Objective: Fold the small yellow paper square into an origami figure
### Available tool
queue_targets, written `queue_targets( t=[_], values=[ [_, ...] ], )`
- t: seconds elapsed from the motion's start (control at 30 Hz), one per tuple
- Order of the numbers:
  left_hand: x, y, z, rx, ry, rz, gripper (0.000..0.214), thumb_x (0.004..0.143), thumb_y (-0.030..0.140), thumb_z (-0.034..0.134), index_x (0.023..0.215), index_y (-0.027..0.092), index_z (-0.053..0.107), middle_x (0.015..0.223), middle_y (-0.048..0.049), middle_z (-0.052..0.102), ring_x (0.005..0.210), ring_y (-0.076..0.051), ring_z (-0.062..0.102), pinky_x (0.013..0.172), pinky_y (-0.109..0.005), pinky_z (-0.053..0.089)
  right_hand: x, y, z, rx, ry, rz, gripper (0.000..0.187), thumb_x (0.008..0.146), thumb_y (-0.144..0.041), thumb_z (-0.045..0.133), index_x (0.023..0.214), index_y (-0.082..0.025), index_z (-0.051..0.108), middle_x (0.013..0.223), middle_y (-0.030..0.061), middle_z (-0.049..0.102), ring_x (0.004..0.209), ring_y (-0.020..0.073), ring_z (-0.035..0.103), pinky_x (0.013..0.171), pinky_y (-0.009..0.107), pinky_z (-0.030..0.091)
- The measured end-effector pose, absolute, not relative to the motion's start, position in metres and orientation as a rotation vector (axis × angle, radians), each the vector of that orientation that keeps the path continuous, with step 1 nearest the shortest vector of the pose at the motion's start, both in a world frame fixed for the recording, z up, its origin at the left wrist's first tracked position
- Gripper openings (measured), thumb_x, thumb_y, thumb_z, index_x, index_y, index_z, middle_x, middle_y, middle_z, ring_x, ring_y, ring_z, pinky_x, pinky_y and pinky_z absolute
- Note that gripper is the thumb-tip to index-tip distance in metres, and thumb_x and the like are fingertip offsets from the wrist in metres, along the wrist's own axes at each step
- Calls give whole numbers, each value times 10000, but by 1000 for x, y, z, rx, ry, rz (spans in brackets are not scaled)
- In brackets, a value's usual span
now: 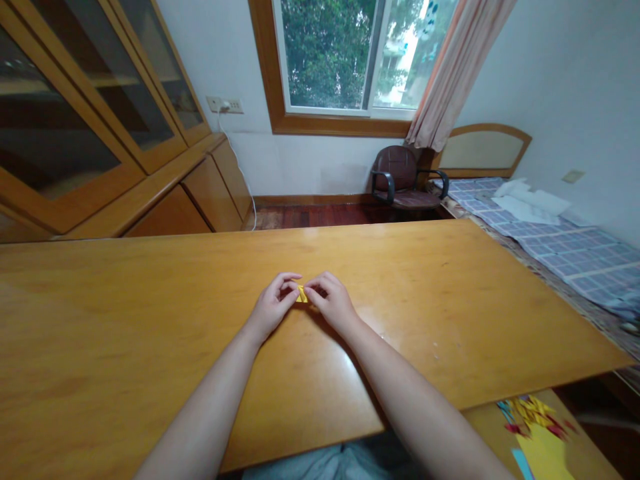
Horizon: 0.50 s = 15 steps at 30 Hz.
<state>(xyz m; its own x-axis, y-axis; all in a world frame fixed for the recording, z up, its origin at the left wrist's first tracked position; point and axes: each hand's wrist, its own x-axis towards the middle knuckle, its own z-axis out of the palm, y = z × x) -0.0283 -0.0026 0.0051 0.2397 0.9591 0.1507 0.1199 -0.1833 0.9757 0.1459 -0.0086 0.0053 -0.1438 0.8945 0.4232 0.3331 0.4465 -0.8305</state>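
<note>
A small folded piece of yellow paper [303, 295] is pinched between my two hands, just above the middle of the wooden table [150, 320]. My left hand [276, 301] grips its left side between thumb and fingertips. On the other side, my right hand [331, 299] has thumb and index finger closed on the paper's right edge. The fingers cover part of the paper, so its full shape is hidden.
At the lower right, a lower surface bears a yellow paper sheet [545, 453] and a pile of colourful folded paper pieces [533, 413]. Beyond the table stand a brown armchair [397, 173], a bed [565, 247] and a wooden cabinet [170, 213].
</note>
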Motion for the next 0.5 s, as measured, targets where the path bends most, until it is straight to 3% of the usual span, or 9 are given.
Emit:
queue_targets(
  t=[0.2, 0.3, 0.5],
  values=[
    [-26, -2, 4, 1658, 1111, 1282, 187, 817, 281, 645, 937, 211, 521, 973, -23, 584, 783, -135, 586, 748, -283, 495, 147, -8, 8, -1116, -1686, 618, 95, 859, -204, 615, 791, -183, 678, 763, 23, 606, 733, 144, 569, 695, 264, 445],
    [-27, -2, 11, 1902, 1162, 1202, 107, 846, 276, 603, 778, 197, 578, 972, -50, 579, 930, -180, 584, 818, -316, 495, 148, -8, 8, -1146, -1660, 608, 104, 864, -216, 613, 788, -187, 677, 753, 20, 613, 721, 143, 568, 686, 261, 445],
    [-28, -2, 15, 2000, 1131, 1185, 86, 867, 257, 574, 843, 200, 635, 969, -54, 600, 968, -191, 579, 871, -348, 494, 149, -7, 6, -1149, -1665, 563, 96, 865, -214, 620, 798, -179, 679, 765, 22, 623, 739, 144, 575, 702, 257, 446]
  ],
)
